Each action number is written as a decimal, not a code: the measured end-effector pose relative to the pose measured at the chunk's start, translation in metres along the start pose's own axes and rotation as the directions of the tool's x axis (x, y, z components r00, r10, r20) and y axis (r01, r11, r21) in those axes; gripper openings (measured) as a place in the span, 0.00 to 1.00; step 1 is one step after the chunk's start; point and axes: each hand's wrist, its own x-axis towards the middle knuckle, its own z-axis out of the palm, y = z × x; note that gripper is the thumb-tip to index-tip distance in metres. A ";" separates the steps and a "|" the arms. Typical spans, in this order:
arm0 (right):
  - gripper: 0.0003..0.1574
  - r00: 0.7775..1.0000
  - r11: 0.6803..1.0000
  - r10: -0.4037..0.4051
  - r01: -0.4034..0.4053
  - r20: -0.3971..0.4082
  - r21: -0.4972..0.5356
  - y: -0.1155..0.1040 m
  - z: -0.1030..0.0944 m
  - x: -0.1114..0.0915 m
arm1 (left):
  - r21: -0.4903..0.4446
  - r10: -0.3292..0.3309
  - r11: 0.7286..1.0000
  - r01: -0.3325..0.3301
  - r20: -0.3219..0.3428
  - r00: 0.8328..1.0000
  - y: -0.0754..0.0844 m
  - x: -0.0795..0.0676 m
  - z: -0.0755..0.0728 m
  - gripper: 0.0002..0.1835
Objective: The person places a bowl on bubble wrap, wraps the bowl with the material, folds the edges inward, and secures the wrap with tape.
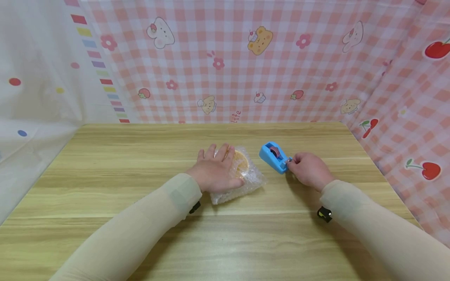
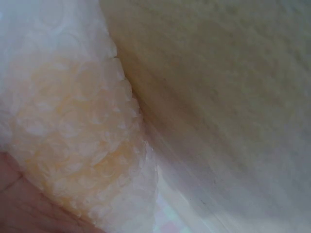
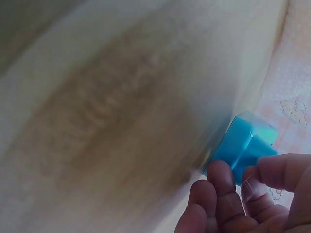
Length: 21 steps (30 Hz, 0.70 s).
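Note:
My left hand [image 1: 216, 171] lies with fingers spread over a bubble-wrapped packet [image 1: 254, 180]. Through the clear wrap a round orange-and-white thing [image 1: 241, 160] shows, partly hidden under the hand. The left wrist view has the bubble wrap [image 2: 77, 111] up close, with part of the palm against its lower edge. To the right of the packet stands a light blue tape dispenser [image 1: 266, 155] with a roll in it. At its near end my right hand [image 1: 310, 168] pinches the clear tape [image 3: 247, 188] between thumb and forefinger, close to the dispenser body [image 3: 238, 141].
Both hands work on a wood-grain table [image 1: 140, 152]. Behind it hangs a pink checked curtain [image 1: 190, 74], with another at the right and a white dotted sheet [image 1: 38, 113] at the left. Dark wrist cameras [image 1: 324, 214] sit under the sleeves.

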 end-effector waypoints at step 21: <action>0.23 0.996 0.997 -0.010 0.003 0.088 0.083 0.006 -0.012 0.004 | 0.005 -0.005 1.000 0.005 0.004 1.000 0.000 0.000 0.000 0.61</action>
